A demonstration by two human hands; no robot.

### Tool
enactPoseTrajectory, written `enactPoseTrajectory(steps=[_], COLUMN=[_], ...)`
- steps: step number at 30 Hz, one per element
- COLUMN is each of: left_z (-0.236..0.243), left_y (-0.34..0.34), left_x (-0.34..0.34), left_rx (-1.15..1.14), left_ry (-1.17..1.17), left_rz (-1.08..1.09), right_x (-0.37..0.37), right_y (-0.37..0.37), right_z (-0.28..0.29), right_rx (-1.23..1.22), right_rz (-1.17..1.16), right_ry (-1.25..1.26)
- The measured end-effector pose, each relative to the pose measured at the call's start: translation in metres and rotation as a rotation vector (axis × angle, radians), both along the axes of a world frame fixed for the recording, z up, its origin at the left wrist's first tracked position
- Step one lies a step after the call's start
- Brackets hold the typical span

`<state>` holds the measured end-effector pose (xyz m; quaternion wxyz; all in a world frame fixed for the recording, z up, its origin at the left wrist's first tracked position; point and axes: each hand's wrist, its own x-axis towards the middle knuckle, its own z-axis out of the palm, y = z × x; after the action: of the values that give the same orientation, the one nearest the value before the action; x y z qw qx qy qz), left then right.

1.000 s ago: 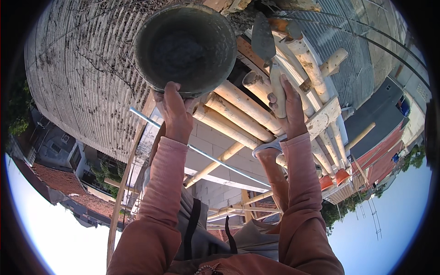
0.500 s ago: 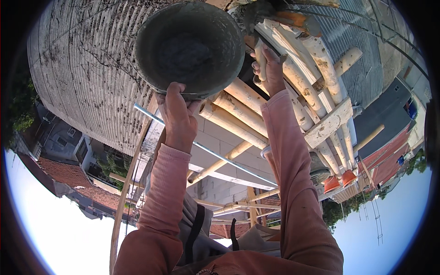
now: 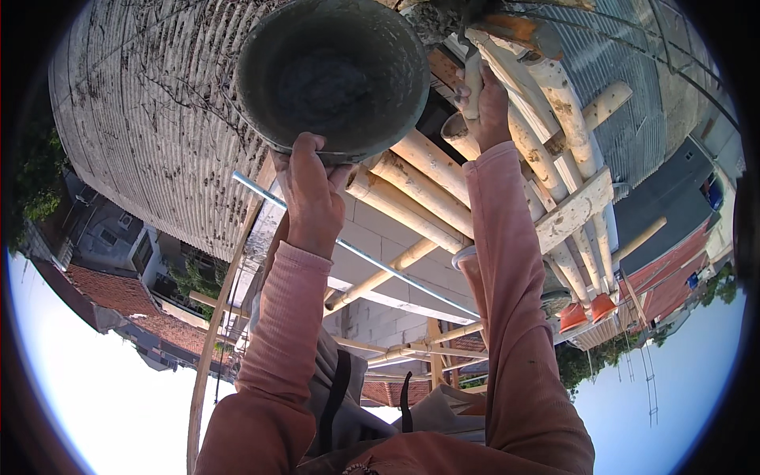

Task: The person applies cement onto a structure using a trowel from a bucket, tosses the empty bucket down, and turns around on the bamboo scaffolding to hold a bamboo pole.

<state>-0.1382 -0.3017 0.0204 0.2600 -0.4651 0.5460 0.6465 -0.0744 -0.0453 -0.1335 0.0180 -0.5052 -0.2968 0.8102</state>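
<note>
My left hand (image 3: 313, 190) grips the near rim of a dark round bucket (image 3: 257, 95) with wet grey mortar (image 3: 324, 83) in it, tilted toward me. My right hand (image 3: 487, 103) is closed on the pale handle of a trowel (image 3: 473, 75), just right of the bucket. The trowel's blade is up among a lumpy mass of grey mortar (image 3: 435, 24) at the top of the view, and hard to make out against it.
Bamboo poles (image 3: 419, 190) and a short plank (image 3: 574, 206) lie beneath my hands. Corrugated sheets (image 3: 142, 119) are on both sides, with a pale blue pipe (image 3: 380, 277), thin rods (image 3: 602, 36) and orange containers (image 3: 602, 305). Rooftops and block walling (image 3: 368, 226) show lower down.
My right hand and trowel have moved upward, so the blade now meets the mortar at the top. My left hand and the bucket have shifted slightly right.
</note>
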Motion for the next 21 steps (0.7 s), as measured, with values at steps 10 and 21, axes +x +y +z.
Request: enactPoseTrajectory(steps=[10,21], left_z=[0.007,0.013], left_y=[-0.002,-0.016], left_x=[-0.010,-0.020], left_rx=[0.000,-0.013], left_ry=[-0.034,0.021], left_rz=[0.032,0.058], right_x=[-0.020,-0.087], right_y=[-0.068,-0.096], right_z=[-0.032,-0.063], right_rx=[0.212,0.083], right_rz=[-0.056,-0.279], right_ry=[-0.179,-0.092])
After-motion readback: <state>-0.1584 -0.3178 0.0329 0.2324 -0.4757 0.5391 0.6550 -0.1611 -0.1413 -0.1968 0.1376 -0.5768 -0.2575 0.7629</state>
